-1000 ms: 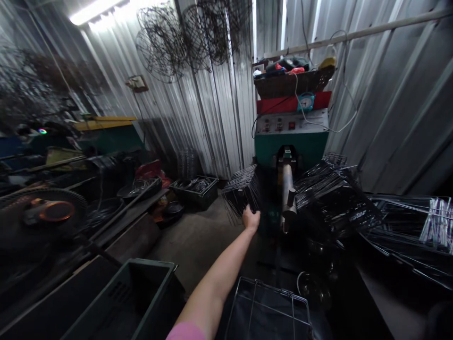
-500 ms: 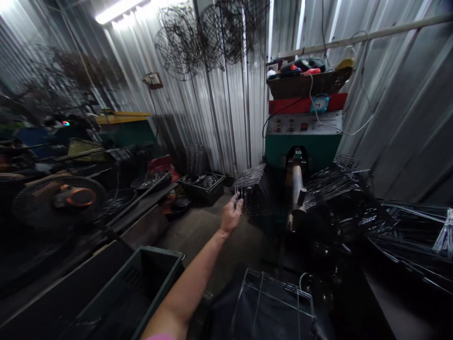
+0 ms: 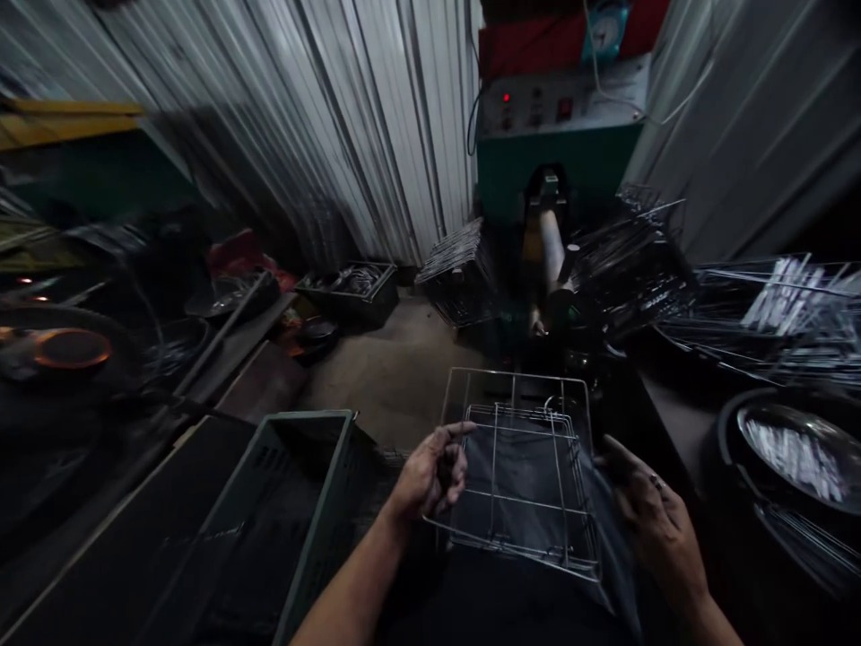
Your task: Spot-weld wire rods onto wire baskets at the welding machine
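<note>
A rectangular wire frame (image 3: 496,475) lies across my lap over dark cloth. A second flat wire panel (image 3: 517,371) shows behind and under it, its left side running down to my left hand (image 3: 430,471). That hand is curled round the panel's left edge, with its index finger stretched toward the frame's corner. On the other side, my right hand (image 3: 656,520) hovers just right of the frame, fingers apart and slightly blurred, with nothing visible in them.
A green plastic crate (image 3: 336,484) stands at my left. Ahead are a stack of wire panels (image 3: 450,260), a bin of metal parts (image 3: 356,280) and a green machine (image 3: 561,152) with a protruding arm. Wire pieces (image 3: 787,296) and a round pan (image 3: 800,449) sit at right.
My left hand has come back from the stack of wire panels to my lap, with a wire panel. My right hand has come into view. The view has tilted down, and a red machine light is lit.
</note>
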Demonstrator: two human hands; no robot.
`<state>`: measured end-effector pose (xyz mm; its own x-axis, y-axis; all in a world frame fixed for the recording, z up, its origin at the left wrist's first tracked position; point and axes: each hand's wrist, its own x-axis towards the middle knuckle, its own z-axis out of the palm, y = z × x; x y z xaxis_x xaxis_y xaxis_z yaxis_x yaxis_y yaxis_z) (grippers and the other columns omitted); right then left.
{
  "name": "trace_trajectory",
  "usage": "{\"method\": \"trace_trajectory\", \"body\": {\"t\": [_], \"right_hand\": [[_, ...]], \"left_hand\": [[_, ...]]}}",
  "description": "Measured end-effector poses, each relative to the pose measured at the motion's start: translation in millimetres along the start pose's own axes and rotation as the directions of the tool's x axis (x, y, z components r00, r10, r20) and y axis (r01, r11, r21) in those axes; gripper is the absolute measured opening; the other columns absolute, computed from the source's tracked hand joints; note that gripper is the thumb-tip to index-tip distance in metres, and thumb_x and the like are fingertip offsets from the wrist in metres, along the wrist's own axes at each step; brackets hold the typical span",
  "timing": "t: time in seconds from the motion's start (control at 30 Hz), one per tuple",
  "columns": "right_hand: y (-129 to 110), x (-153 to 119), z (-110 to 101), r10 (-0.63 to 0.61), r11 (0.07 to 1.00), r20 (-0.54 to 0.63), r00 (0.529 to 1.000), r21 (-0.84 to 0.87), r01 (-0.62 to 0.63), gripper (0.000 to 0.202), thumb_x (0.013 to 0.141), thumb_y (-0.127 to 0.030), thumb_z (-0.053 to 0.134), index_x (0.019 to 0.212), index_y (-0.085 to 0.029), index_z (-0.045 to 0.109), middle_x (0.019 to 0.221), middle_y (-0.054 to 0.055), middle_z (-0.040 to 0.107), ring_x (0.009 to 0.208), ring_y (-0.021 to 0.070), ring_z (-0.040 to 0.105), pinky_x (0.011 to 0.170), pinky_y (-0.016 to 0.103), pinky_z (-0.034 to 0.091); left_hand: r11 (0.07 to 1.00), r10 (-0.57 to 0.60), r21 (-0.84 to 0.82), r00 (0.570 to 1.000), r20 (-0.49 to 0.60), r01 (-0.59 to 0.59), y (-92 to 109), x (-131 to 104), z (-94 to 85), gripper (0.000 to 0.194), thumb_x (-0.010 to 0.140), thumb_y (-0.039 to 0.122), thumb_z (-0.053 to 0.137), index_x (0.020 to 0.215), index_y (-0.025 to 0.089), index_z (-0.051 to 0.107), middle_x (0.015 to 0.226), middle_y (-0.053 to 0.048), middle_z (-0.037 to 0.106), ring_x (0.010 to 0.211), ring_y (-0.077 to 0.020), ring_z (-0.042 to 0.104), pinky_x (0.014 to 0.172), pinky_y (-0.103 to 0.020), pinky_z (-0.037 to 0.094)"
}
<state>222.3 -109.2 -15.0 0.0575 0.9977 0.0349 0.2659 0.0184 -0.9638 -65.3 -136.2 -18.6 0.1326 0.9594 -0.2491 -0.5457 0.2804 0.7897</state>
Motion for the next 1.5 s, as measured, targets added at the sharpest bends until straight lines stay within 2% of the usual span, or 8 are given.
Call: {"method": "trace_trajectory", "body": {"t": [0.13,0.33,0.43,0.6,0.8,0.97,1.33,1.5], "right_hand": [[-16.1,-3.2,14.2,0.070,0.997,0.011,0.998,0.028,-0.070,0.051,0.078,-0.049,0.053,0.118,-0.017,0.058,0.102,0.009,0.066,0.094,0.0239,0.061,0.080,0.032,0.050],[-5.7,11.3,24.2,0.089,0.996,0.039,0.995,-0.018,-0.088,0.051,0.080,-0.048,0.050,0.120,-0.017,0.054,0.110,0.009,0.063,0.102,0.0228,0.057,0.087,0.034,0.047],[4.4,16.3,24.1,0.035,0.993,0.029,0.999,-0.116,-0.031,0.049,0.081,-0.045,0.048,0.120,-0.017,0.055,0.115,0.009,0.061,0.107,0.0226,0.055,0.088,0.032,0.046],[27.6,17.9,20.5,0.017,0.899,0.120,0.993,-0.437,0.038,0.048,0.080,-0.040,0.044,0.122,-0.020,0.055,0.096,0.007,0.069,0.086,0.0233,0.065,0.072,0.031,0.051],[37.3,18.1,14.8,0.010,0.823,0.179,0.984,-0.561,0.094,0.048,0.080,-0.037,0.041,0.123,-0.021,0.054,0.099,0.006,0.068,0.087,0.0255,0.065,0.072,0.034,0.051],[40.4,18.6,10.6,0.023,0.823,0.198,0.980,-0.560,0.094,0.047,0.080,-0.036,0.042,0.124,-0.022,0.053,0.099,0.005,0.068,0.088,0.0246,0.065,0.074,0.034,0.051],[54.2,12.2,7.2,0.108,0.965,0.200,0.974,-0.258,-0.054,0.050,0.079,-0.044,0.051,0.121,-0.018,0.055,0.117,0.005,0.059,0.111,0.0237,0.053,0.096,0.036,0.041],[53.8,6.3,4.7,0.137,0.981,0.271,0.953,-0.171,-0.093,0.053,0.079,-0.045,0.053,0.127,-0.021,0.050,0.127,0.004,0.052,0.119,0.0229,0.045,0.102,0.036,0.034]], "left_hand": [[0.995,-0.098,-0.017,0.994,0.039,0.099,-20.3,8.4,4.1,0.050,0.079,0.056,0.049,0.111,0.017,0.050,0.054,0.004,0.054,0.031,-0.0083,0.047,0.025,-0.015,0.028],[0.969,-0.126,0.207,0.990,-0.057,0.135,-13.5,12.4,12.6,0.063,0.078,0.057,0.045,0.126,0.018,0.035,0.058,0.002,0.057,0.040,-0.0122,0.055,0.032,-0.017,0.035],[0.873,0.043,0.485,0.985,-0.165,0.043,-14.2,17.6,9.2,0.066,0.079,0.054,0.046,0.132,0.019,0.029,0.058,0.004,0.055,0.042,-0.0107,0.053,0.039,-0.019,0.039],[0.591,0.289,0.805,0.945,-0.154,-0.050,-25.0,26.6,-12.1,0.045,0.079,0.039,0.051,0.120,0.019,0.053,0.075,-0.003,0.065,0.073,-0.0177,0.059,0.070,-0.028,0.047],[0.596,0.265,0.803,0.941,-0.209,0.010,-35.2,21.5,-16.5,0.050,0.079,0.038,0.050,0.124,0.016,0.050,0.077,-0.003,0.066,0.070,-0.0178,0.059,0.075,-0.031,0.047],[0.660,0.259,0.751,0.944,-0.204,-0.019,-31.2,19.5,-15.3,0.044,0.074,0.033,0.057,0.114,0.017,0.059,0.104,-0.006,0.066,0.095,-0.0216,0.059,0.092,-0.035,0.042],[0.422,0.321,0.898,0.947,-0.020,-0.124,-44.6,9.7,-26.4,0.042,0.086,0.037,0.043,0.122,0.017,0.051,0.113,-0.010,0.060,0.103,-0.0195,0.055,0.093,-0.034,0.041],[0.226,0.082,0.957,0.983,0.166,-0.181,-31.9,-6.7,-33.1,0.068,0.078,0.058,0.048,0.134,0.021,0.035,0.125,-0.012,0.049,0.114,-0.0242,0.046,0.097,-0.040,0.037]]}}
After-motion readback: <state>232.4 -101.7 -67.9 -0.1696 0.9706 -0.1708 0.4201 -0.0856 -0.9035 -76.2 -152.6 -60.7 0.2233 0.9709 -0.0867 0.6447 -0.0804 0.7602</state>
